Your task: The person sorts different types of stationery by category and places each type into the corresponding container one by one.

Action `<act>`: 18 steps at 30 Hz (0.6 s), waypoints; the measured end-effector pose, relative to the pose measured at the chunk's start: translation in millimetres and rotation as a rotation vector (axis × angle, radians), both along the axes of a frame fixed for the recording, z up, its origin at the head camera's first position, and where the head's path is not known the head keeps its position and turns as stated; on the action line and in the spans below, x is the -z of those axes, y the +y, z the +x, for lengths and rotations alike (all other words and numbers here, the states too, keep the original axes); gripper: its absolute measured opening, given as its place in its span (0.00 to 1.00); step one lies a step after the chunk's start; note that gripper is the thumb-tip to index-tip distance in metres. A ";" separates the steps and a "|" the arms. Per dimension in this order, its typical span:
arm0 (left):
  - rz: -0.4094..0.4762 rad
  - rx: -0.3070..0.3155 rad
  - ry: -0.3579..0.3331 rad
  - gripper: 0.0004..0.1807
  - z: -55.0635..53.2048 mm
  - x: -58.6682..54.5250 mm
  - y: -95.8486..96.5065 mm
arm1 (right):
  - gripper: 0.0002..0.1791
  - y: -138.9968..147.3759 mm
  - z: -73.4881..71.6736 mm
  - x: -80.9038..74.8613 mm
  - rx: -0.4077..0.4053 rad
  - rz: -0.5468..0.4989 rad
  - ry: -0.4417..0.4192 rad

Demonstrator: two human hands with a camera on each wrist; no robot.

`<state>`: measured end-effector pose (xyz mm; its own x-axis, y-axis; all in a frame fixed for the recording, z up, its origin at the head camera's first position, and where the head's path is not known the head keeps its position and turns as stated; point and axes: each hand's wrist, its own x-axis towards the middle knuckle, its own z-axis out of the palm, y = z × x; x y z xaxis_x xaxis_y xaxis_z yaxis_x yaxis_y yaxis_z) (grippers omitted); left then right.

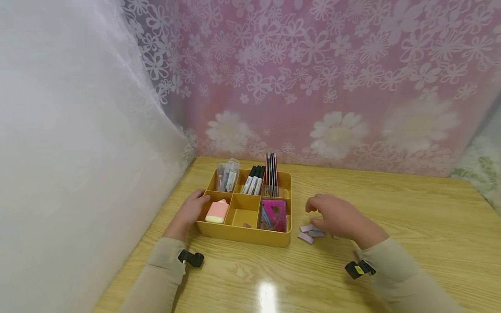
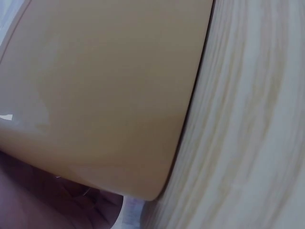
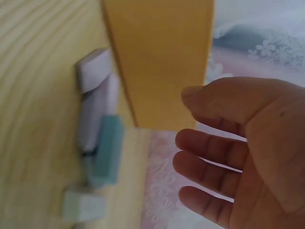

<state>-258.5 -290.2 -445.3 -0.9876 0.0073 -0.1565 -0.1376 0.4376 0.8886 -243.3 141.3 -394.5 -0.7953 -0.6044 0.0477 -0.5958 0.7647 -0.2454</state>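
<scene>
A yellow divided organizer box stands on the table, and my left hand grips its left wall at the rim. In the left wrist view the smooth outer wall fills much of the picture, fingers beside it. My right hand hovers right of the box, fingers loosely bent and holding nothing. Under it lie several small eraser-like blocks, among them a lilac block, a teal block and a pale green block. A small pinkish block lies in the front middle compartment.
Other compartments hold a pink-and-cream bottle, black-capped markers, clear cases, upright dark pencil-like sticks and a magenta ruler set. A white curtain hangs left and a pink floral curtain behind the wooden table.
</scene>
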 end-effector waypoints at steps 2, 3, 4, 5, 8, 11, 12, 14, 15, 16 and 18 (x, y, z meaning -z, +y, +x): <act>0.021 -0.002 -0.004 0.28 0.2 -0.2 0.3 | 0.09 4.2 0.7 4.4 0.009 0.030 -0.018; 0.032 0.000 -0.005 0.28 0.5 -0.4 0.4 | 0.08 6.1 1.0 6.7 0.011 0.040 -0.025; 0.044 0.000 -0.009 0.28 0.9 -0.9 0.7 | 0.08 7.8 1.1 9.2 0.010 0.048 -0.029; 0.051 0.005 -0.007 0.28 1.0 -0.7 0.6 | 0.07 9.1 1.2 11.8 0.011 0.055 -0.031; 0.054 0.010 0.001 0.28 0.9 -0.2 0.3 | 0.08 12.6 1.3 18.9 0.019 0.070 -0.038; 0.051 0.011 0.003 0.28 0.8 1.0 -0.3 | 0.10 14.5 1.1 24.8 0.025 0.080 -0.050; 0.050 0.006 0.000 0.28 0.7 1.3 -0.4 | 0.10 15.0 0.8 26.8 0.026 0.082 -0.053; 0.047 -0.002 -0.004 0.28 0.9 1.4 -0.3 | 0.11 15.3 0.5 29.9 0.029 0.082 -0.052; 0.047 -0.003 -0.004 0.28 1.0 1.5 -0.1 | 0.11 15.5 0.4 31.1 0.028 0.080 -0.049; 0.049 -0.007 -0.003 0.28 1.1 1.0 0.3 | 0.11 15.6 0.2 32.0 0.028 0.079 -0.045; 0.051 -0.005 0.004 0.28 1.4 0.1 0.4 | 0.11 15.8 0.0 34.0 0.029 0.076 -0.034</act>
<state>-257.1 -289.8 -445.5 -0.9884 0.0106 -0.1516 -0.1355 0.3907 0.9105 -243.3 157.1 -428.5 -0.8127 -0.5821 -0.0248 -0.5657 0.7985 -0.2057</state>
